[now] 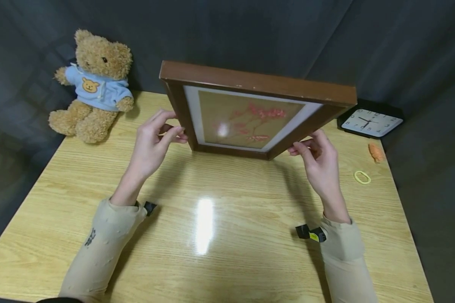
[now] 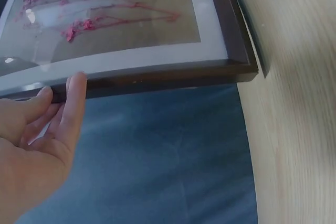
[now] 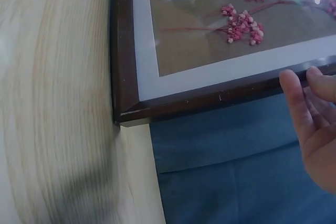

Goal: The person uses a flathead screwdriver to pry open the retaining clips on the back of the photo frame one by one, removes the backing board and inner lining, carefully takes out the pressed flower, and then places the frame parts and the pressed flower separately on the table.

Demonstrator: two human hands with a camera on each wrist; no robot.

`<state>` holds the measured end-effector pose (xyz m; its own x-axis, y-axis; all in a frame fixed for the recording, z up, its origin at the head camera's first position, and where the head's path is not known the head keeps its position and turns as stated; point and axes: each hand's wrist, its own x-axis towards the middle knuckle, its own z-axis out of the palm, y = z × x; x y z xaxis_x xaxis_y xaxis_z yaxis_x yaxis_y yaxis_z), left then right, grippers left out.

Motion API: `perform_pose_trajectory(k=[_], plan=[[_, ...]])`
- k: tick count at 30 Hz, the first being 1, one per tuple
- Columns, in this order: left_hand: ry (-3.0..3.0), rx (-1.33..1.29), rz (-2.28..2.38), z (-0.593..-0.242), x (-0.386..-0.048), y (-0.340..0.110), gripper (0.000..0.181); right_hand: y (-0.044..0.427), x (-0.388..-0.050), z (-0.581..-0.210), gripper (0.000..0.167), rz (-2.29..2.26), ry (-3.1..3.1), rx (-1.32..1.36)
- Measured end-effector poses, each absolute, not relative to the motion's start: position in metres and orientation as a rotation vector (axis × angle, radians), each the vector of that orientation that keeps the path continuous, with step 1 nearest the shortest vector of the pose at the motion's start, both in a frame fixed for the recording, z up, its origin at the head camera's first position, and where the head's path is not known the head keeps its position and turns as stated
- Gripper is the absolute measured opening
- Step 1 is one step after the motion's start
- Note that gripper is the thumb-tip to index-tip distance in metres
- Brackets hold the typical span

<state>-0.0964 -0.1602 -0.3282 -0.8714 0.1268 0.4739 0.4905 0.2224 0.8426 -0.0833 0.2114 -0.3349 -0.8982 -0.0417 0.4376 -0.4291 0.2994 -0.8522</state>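
Framed flower picture (image 1: 250, 118) between the two hands (image 1: 150, 145) (image 1: 322, 164)

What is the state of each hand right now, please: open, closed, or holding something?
Left hand: holding the picture frame by its left edge.
Right hand: holding the picture frame by its right edge.

Numerals (image 1: 387, 125) including 2, 3, 4 on clock (image 1: 372, 123), yellow label (image 1: 314, 237) on wrist device (image 1: 302, 231), unreadable

The picture frame (image 1: 246, 120) stands upper centre on the table (image 1: 250, 252), teddy bear (image 1: 98, 88) upper left, clock (image 1: 371, 122) right, ring (image 1: 364, 183) below the clock.
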Motion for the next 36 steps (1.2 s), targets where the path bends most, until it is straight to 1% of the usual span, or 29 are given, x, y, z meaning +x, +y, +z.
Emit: perform_pose_trajectory(k=[5, 10, 15, 20, 24, 26, 31, 36], plan=[[-2.204, -0.571, -1.752, -0.328, -0.096, -0.162, 0.021, 0.214, -0.083, -0.337, 0.034, 1.607, -2.233, 0.472], [-2.193, -0.559, -1.786, -0.327, -0.093, -0.163, 0.023, 0.215, -0.081, -0.342, 0.034, 1.684, -2.161, 0.526], [-2.209, -0.554, -1.797, -0.328, -0.091, -0.163, 0.029, 0.215, -0.079, -0.344, 0.032, 1.68, -2.13, 0.555], [-2.229, -0.537, -1.82, -0.33, -0.089, -0.163, 0.034, 0.215, -0.076, -0.347, 0.025, 1.648, -2.156, 0.525], [-2.232, -0.535, -1.837, -0.33, -0.089, -0.163, 0.035, 0.217, -0.074, -0.349, 0.021, 1.684, -2.14, 0.528], [-2.235, -0.533, -1.84, -0.33, -0.089, -0.162, 0.035, 0.218, -0.074, -0.351, 0.024, 1.692, -2.135, 0.545], [-2.239, -0.52, -1.849, -0.331, -0.088, -0.162, 0.036, 0.222, -0.072, -0.354, 0.037, 1.86, -2.027, 0.585], [-2.247, -0.505, -1.856, -0.332, -0.085, -0.162, 0.035, 0.22, -0.072, -0.355, 0.037, 1.995, -1.942, 0.545]])
